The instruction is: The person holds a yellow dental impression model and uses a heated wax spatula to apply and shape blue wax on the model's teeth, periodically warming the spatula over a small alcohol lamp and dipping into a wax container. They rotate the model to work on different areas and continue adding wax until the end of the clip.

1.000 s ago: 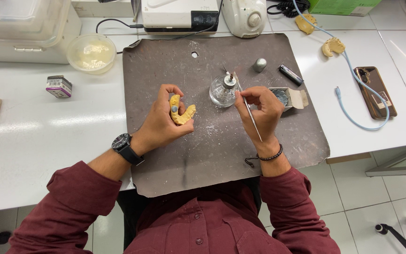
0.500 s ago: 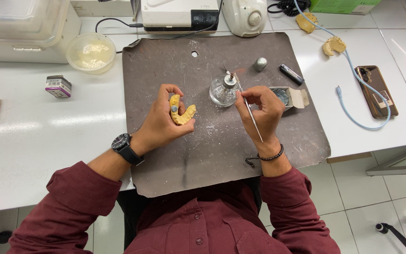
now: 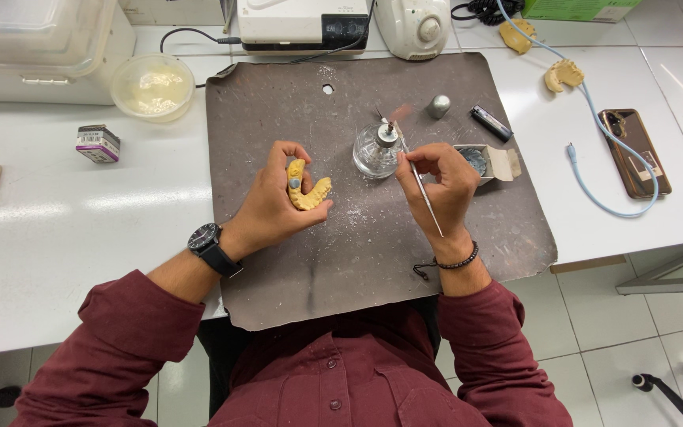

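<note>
My left hand (image 3: 274,204) grips a yellow U-shaped dental cast (image 3: 307,188) above the dark brown work mat (image 3: 373,261). Between the fingers of my right hand (image 3: 439,186) is a thin metal instrument (image 3: 420,194), its tip held in the small flame of a glass spirit burner (image 3: 376,148) just left of that hand. Both wrists rest over the mat; a black watch sits on the left wrist and a dark bead bracelet on the right.
A small open box (image 3: 485,161), a grey cap (image 3: 438,106) and a lighter (image 3: 488,122) lie right of the burner. A phone (image 3: 634,153) with a blue cable, two more casts (image 3: 563,74), a plastic bowl (image 3: 152,85) and machines at the back surround the mat.
</note>
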